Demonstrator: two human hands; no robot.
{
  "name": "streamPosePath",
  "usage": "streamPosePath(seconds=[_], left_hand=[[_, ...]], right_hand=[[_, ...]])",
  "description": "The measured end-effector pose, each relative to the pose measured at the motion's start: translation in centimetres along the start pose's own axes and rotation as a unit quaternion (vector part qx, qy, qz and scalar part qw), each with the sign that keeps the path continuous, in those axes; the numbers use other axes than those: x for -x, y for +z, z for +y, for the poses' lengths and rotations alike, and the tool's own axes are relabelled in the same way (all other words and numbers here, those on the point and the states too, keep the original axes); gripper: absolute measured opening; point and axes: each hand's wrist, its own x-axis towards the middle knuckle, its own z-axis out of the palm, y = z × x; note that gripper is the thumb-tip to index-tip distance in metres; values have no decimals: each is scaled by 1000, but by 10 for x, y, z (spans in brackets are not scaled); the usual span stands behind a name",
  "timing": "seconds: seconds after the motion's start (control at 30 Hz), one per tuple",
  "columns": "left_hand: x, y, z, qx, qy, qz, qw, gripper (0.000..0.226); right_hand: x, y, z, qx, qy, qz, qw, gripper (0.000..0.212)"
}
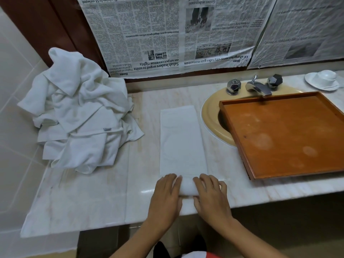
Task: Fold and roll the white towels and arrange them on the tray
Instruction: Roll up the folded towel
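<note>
A white towel (181, 138), folded into a long narrow strip, lies on the marble counter and runs away from me. Its near end is rolled into a short cylinder. My left hand (166, 192) lies over the roll's left end and my right hand (210, 192) over its right end, fingers curved over the top of the roll. The bare middle of the roll shows between them. An orange wooden tray (279, 138) with nothing in it rests over the sink to the right. A heap of loose white towels (78, 116) sits at the left.
The tray covers part of a yellow sink basin (210, 116) below a chrome tap (257, 86). A white cup on a saucer (323, 80) stands at the far right. Newspaper (167, 34) covers the wall behind. The counter's front edge (130, 219) runs just below my hands.
</note>
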Motion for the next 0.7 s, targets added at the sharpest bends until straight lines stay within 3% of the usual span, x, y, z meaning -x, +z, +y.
streamPosePath(seconds=[0.2,0.33,0.6,0.7], left_hand=[[-26,-3,-15,-8,16,5,1000,70],[-22,-11,-19,25,43,29,998,61],[-23,-32,-19,171,-26,-110,979,38],[-39,-34,-20,202,-67,-155,965,36]], right_hand=[[-24,-6,8,-45,25,-41,998,69],[-22,-16,19,-195,51,-70,977,53],[-17,-23,23,-349,160,-171,907,23],[-22,-22,19,-259,166,-148,940,28]])
